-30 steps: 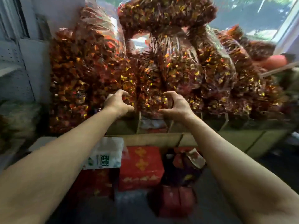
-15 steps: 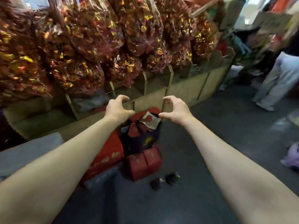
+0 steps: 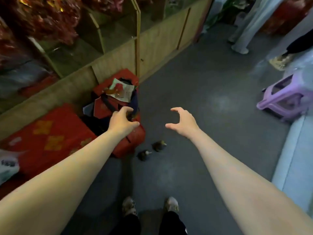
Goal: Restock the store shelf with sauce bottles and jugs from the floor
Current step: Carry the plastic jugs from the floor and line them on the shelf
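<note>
Nearest to me are my own shoes (image 3: 149, 206) on the grey floor (image 3: 194, 92). Just beyond them, a little left of centre, two small dark bottles (image 3: 151, 150) lie on that floor. They look like the sauce bottles I am meant to shelve, though they are too small and blurred for me to be sure.

My right hand (image 3: 183, 123) hangs over bare floor, to the right of and beyond the bottles. Its fingers and thumb are curved wide apart in a claw and it holds nothing. My left hand (image 3: 122, 120) is out over the red box (image 3: 130, 143) and the dark bag (image 3: 118, 99) stuffed with red packets. Its fingers are curled, and something dark sits between fingertips and thumb. I cannot tell whether I grip it or only hover above it.

Left of the bag lies a large red carton (image 3: 50, 136). Behind runs the wooden shelf front (image 3: 118, 55), with shiny red-and-gold bags (image 3: 47, 19) stacked in the bins above. Far right stands a purple stool (image 3: 286, 97), and beyond it another person's legs (image 3: 245, 31).

What worries me: the bottles lie close ahead of my feet, so a careless step could kick or roll them. Small and perhaps slippery, they could also slip from a loose, wide grasp.
</note>
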Demonstrator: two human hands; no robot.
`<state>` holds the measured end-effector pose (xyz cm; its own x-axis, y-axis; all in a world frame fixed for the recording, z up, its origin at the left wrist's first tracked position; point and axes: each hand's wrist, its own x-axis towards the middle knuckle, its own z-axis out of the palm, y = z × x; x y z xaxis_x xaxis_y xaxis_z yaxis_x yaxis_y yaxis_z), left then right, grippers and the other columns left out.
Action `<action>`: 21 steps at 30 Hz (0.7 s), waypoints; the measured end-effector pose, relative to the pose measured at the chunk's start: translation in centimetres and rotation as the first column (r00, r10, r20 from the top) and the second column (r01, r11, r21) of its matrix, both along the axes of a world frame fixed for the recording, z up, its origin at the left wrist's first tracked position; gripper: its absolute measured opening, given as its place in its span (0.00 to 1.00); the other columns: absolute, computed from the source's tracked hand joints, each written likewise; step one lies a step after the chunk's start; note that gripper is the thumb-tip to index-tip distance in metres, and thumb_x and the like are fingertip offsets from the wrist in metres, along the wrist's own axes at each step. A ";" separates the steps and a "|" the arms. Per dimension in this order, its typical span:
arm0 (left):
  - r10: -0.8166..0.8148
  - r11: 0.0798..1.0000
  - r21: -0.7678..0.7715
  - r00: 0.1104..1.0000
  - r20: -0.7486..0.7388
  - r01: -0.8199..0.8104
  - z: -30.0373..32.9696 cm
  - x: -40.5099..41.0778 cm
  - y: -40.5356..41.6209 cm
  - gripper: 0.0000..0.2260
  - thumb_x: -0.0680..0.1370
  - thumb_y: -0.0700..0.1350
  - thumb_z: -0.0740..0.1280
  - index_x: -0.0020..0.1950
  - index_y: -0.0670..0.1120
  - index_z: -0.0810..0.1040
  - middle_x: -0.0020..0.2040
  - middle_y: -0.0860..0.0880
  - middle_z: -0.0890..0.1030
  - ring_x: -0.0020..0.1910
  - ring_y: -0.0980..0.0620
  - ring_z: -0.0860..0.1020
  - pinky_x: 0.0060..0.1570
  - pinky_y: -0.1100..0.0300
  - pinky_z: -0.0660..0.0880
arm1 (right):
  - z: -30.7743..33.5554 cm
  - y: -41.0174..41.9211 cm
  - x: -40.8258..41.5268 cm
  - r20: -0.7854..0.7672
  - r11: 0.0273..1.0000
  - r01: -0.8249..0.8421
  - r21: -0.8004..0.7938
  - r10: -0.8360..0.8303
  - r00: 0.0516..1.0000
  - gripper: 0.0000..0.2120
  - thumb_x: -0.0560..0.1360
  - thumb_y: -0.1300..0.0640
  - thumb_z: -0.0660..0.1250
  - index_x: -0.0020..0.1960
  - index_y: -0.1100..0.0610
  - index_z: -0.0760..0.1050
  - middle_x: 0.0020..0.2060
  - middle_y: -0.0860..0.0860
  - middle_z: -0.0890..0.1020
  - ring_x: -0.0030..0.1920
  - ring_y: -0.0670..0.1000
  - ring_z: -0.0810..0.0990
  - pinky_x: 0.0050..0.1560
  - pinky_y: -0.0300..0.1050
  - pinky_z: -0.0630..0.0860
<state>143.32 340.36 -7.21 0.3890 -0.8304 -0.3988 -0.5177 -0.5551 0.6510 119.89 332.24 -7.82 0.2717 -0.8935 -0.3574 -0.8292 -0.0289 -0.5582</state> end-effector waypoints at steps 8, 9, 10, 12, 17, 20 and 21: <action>0.073 0.987 0.144 0.997 -0.041 -0.066 -9.5 -4.7 -1.2 0.26 0.72 0.51 0.77 0.68 0.55 0.71 0.66 0.44 0.73 0.63 0.43 0.74 0.58 0.53 0.71 | -10.3 -1.6 -4.8 -0.030 0.985 -0.024 0.169 0.029 0.999 0.33 0.72 0.48 0.77 0.74 0.48 0.68 0.70 0.53 0.73 0.72 0.54 0.69 0.67 0.49 0.70; 0.091 0.984 0.158 0.995 -0.037 -0.084 -10.8 -5.5 -1.2 0.26 0.72 0.51 0.77 0.68 0.56 0.71 0.66 0.44 0.73 0.64 0.42 0.74 0.60 0.52 0.71 | -11.6 -1.8 -5.4 -0.028 0.983 -0.039 0.181 0.045 0.999 0.34 0.72 0.48 0.77 0.74 0.49 0.68 0.70 0.53 0.73 0.72 0.55 0.69 0.68 0.49 0.69; 0.109 0.980 0.170 0.993 -0.038 -0.101 -12.1 -6.3 -1.3 0.26 0.72 0.51 0.77 0.68 0.56 0.71 0.66 0.44 0.73 0.64 0.42 0.74 0.61 0.52 0.71 | -13.0 -2.0 -6.0 -0.029 0.979 -0.051 0.195 0.058 0.998 0.34 0.72 0.48 0.77 0.74 0.50 0.68 0.70 0.53 0.73 0.72 0.55 0.69 0.69 0.49 0.69; 0.141 0.973 0.191 0.988 -0.064 -0.126 -15.0 -8.0 -1.6 0.27 0.72 0.50 0.77 0.68 0.56 0.71 0.66 0.45 0.73 0.64 0.43 0.74 0.60 0.53 0.71 | -15.9 -2.4 -7.3 -0.026 0.973 -0.054 0.226 0.062 0.998 0.34 0.72 0.48 0.77 0.74 0.50 0.68 0.70 0.54 0.73 0.72 0.55 0.70 0.70 0.49 0.69; 0.178 0.959 0.247 0.975 -0.130 -0.142 -23.0 -11.4 -1.9 0.28 0.72 0.50 0.78 0.69 0.54 0.72 0.66 0.46 0.73 0.65 0.44 0.74 0.63 0.48 0.74 | -24.1 -3.0 -9.5 -0.037 0.959 0.017 0.283 -0.007 0.999 0.34 0.71 0.47 0.77 0.73 0.49 0.69 0.70 0.54 0.74 0.72 0.55 0.71 0.69 0.49 0.70; 0.150 0.956 0.272 0.978 -0.144 -0.107 -28.3 -12.3 -2.7 0.27 0.72 0.49 0.77 0.69 0.52 0.73 0.67 0.45 0.74 0.65 0.44 0.74 0.65 0.48 0.73 | -29.9 -3.2 -9.9 -0.026 0.943 0.077 0.324 -0.073 0.997 0.33 0.72 0.48 0.78 0.73 0.51 0.70 0.69 0.54 0.75 0.71 0.55 0.72 0.69 0.48 0.70; 0.137 0.957 0.274 0.980 -0.143 -0.094 -30.3 -12.3 -3.0 0.27 0.72 0.50 0.77 0.69 0.52 0.73 0.67 0.45 0.74 0.65 0.45 0.74 0.65 0.48 0.73 | -32.0 -3.2 -9.9 -0.017 0.936 0.102 0.337 -0.103 0.995 0.33 0.72 0.49 0.78 0.72 0.52 0.70 0.69 0.54 0.76 0.71 0.55 0.73 0.68 0.48 0.71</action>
<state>130.97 337.36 -37.46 0.3896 -0.6396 -0.6627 -0.3414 -0.7686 0.5411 110.02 329.04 -39.86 0.1856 -0.7439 -0.6420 -0.8171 0.2460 -0.5213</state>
